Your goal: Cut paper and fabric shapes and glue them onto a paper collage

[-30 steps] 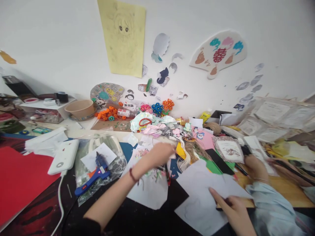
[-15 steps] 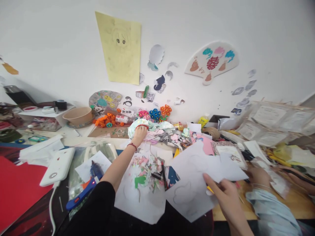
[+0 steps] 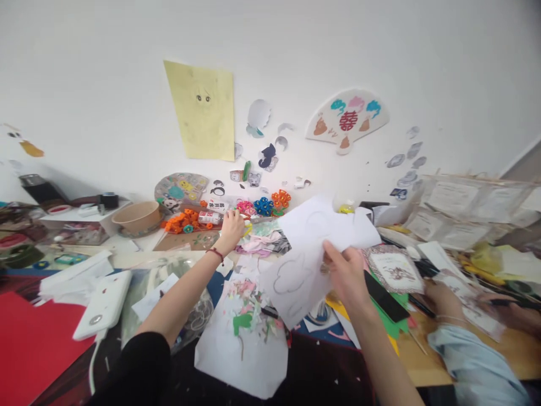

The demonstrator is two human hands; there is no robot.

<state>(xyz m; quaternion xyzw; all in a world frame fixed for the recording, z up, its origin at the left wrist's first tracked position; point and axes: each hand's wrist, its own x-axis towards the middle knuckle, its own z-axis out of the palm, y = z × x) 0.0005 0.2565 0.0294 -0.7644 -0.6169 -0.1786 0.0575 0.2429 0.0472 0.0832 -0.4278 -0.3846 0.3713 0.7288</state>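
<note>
Now my right hand point(image 3: 346, 276) holds the white paper point(image 3: 296, 270) higher, and it covers more of the scrap pile point(image 3: 262, 241). The black phone point(image 3: 385, 296), hidden half a second ago, shows again. Since one second ago, my left hand point(image 3: 233, 228) has moved left, beside the bottle point(image 3: 210, 217).

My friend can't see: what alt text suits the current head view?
A person's right hand holds white paper with cloud-like outlines above a cluttered table, while the left hand is by pastel scraps; a co-worker's sleeve shows at right.
</note>
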